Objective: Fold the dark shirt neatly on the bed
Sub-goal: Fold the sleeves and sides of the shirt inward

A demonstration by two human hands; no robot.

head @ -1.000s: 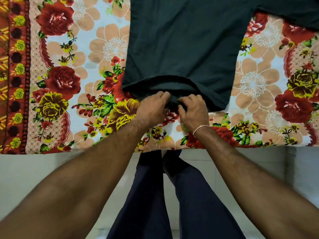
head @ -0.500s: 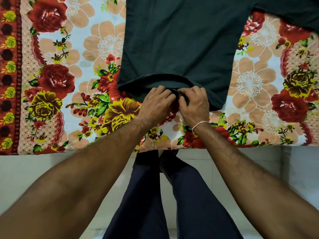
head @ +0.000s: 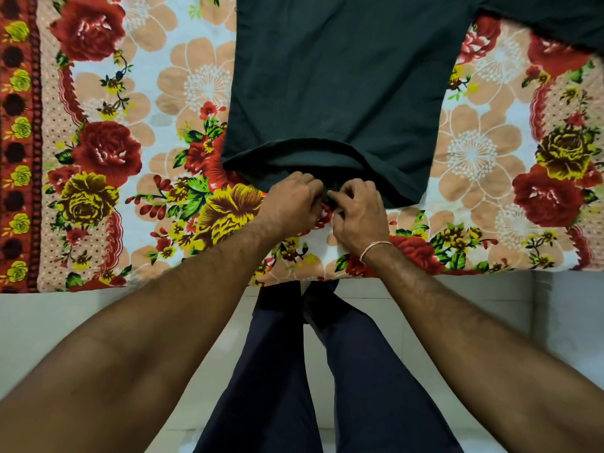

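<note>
Dark shirt [head: 340, 80] spread flat on the bed [head: 137, 178], over a flowered sheet in red, yellow, peach and pale blue. Body of the shirt running from the top edge of the view down toward the near edge of the bed; one sleeve stretching off to the upper right corner. Near hem lifted slightly into an open curve, showing the inner layer beneath the top one.

Left hand [head: 291, 199] at the middle of that near hem, knuckles up, fingers curled and pinching the dark cloth. Right hand [head: 358, 209] just beside it, fingers bent at the knuckles and likewise pinching the hem, thumb tucked toward the left hand. Both hands nearly touching, with a small bunch of dark fabric gathered between them. Thin pale thread [head: 376, 248] tied round the right wrist.

Both forearms bare, reaching in from the lower corners of the view and meeting at the hem. Below the bed edge, legs in dark trousers [head: 277, 371], standing close against the side of the bed. Pale tiled floor [head: 555, 308] on either side of the legs. Broad red patterned border with dark and yellow flowers along the left side of the sheet.
</note>
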